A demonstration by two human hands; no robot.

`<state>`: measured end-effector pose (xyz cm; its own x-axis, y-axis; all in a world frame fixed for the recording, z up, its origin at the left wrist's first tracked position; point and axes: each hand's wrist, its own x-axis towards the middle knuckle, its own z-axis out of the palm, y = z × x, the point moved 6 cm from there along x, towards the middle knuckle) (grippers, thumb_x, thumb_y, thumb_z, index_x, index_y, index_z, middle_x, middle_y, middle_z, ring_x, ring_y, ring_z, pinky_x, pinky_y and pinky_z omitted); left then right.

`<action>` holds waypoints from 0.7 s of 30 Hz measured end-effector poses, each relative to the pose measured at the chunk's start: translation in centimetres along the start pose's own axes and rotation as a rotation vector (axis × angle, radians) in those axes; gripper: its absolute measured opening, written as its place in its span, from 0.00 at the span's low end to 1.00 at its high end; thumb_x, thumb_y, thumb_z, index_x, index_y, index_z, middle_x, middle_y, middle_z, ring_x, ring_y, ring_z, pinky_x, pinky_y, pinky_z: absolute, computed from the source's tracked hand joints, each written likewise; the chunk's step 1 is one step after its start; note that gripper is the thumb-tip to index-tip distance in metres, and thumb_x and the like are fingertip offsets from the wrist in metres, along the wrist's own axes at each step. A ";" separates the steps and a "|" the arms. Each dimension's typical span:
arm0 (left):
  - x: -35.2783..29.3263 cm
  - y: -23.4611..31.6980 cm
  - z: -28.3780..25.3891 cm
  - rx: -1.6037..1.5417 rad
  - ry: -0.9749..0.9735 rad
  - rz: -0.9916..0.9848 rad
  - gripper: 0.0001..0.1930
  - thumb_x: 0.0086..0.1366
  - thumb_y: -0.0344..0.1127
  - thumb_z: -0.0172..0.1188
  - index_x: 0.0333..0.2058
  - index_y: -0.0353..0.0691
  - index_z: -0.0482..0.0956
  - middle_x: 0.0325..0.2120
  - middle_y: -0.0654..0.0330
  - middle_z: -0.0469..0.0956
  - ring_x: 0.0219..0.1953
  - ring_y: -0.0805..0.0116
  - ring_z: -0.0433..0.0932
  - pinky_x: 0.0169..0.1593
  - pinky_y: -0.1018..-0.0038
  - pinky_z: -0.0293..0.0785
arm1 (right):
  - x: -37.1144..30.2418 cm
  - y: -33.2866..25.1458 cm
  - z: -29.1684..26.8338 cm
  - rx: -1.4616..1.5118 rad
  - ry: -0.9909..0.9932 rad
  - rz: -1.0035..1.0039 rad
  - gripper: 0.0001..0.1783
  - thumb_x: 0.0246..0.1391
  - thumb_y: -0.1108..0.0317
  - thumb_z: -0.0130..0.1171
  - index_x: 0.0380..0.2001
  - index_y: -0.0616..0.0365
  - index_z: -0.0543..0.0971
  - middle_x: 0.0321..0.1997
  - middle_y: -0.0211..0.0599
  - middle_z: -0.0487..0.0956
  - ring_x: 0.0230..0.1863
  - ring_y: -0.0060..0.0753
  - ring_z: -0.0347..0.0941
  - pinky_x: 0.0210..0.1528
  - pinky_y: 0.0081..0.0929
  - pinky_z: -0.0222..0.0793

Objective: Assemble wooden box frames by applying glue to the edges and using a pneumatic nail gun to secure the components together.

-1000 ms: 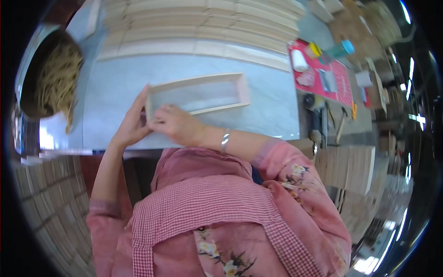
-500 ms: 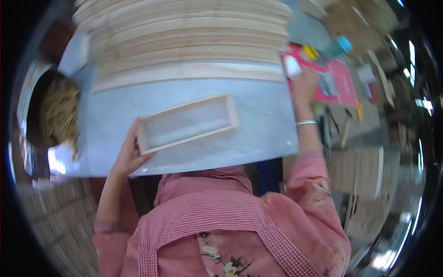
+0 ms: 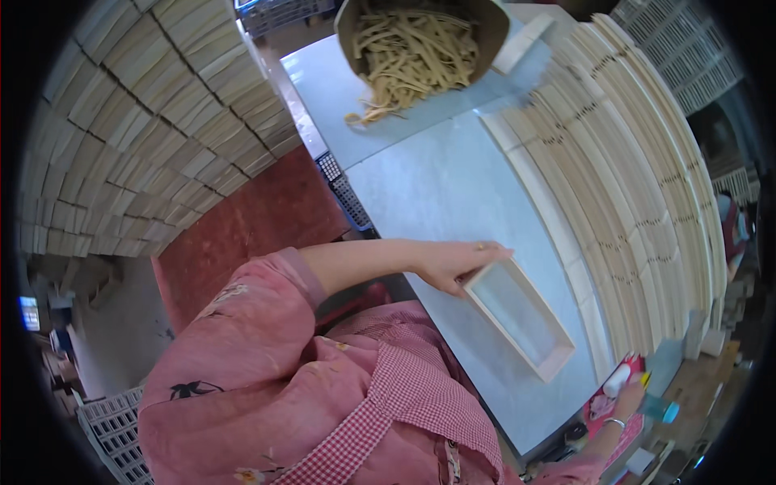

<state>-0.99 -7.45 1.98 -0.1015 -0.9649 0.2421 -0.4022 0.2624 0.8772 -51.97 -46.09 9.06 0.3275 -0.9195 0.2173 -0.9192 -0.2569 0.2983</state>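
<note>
My left hand [image 3: 465,263] is closed on one short end of a pale rectangular wooden frame [image 3: 557,362], which lies at a slant on the light blue tabletop [image 3: 420,174]. A pale bluish surface shows inside the frame. At the lower right, my right hand [image 3: 631,396], with a bracelet at its wrist, reaches to a white object [image 3: 617,381] on a pink sheet [image 3: 628,436]. Its fingers are small and unclear here, so I cannot see whether they grip the white object. A blue-capped bottle [image 3: 659,409] stands beside that hand.
Long rows of stacked thin wooden pieces [image 3: 598,170] line the table's right side. A brown container [image 3: 491,40] of tan strips [image 3: 412,48] sits at the far end. Left are a red surface [image 3: 250,218] and a tall wall of stacked wood [image 3: 162,105]. A white crate [image 3: 117,432] stands lower left.
The view has swung left, bringing the stacked wood wall and container into fuller sight. My left hand still grips the frame; my right hand stays by the white object.
</note>
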 end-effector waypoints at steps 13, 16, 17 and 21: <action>-0.1 -1.5 1.1 -0.022 -0.031 -0.109 0.46 0.46 0.23 0.69 0.65 0.39 0.59 0.55 0.50 0.69 0.47 0.49 0.73 0.51 0.65 0.73 | -10.9 -70.5 -24.1 1.105 0.162 -1.398 0.15 0.51 0.71 0.62 0.44 0.56 0.81 0.43 0.38 0.77 0.40 0.44 0.74 0.43 0.35 0.72; 0.0 -4.4 4.0 0.051 -0.303 -0.119 0.38 0.46 0.23 0.69 0.58 0.39 0.65 0.51 0.50 0.72 0.44 0.50 0.74 0.47 0.65 0.73 | -14.6 -78.1 -25.7 0.955 0.279 -1.488 0.12 0.47 0.70 0.64 0.38 0.56 0.83 0.38 0.38 0.76 0.38 0.42 0.73 0.41 0.37 0.72; -0.3 -4.6 4.0 0.053 -0.284 -0.129 0.38 0.46 0.23 0.69 0.58 0.39 0.65 0.51 0.50 0.72 0.44 0.50 0.74 0.47 0.65 0.73 | -15.1 -79.0 -25.6 0.959 0.278 -1.510 0.12 0.47 0.70 0.64 0.38 0.56 0.83 0.38 0.38 0.76 0.38 0.42 0.73 0.41 0.37 0.72; -0.4 -4.8 4.6 -0.022 -0.227 -0.104 0.31 0.44 0.23 0.69 0.50 0.38 0.69 0.43 0.51 0.75 0.39 0.52 0.74 0.42 0.66 0.73 | -15.1 -81.0 -24.1 0.863 0.255 -1.419 0.05 0.49 0.72 0.64 0.31 0.58 0.84 0.35 0.36 0.78 0.35 0.40 0.74 0.42 0.31 0.71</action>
<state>-3.18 -8.40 -4.19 -0.2635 -0.9632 0.0524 -0.4013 0.1588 0.9021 22.83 -4.18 4.03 0.8902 0.2126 0.4030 0.2995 -0.9395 -0.1660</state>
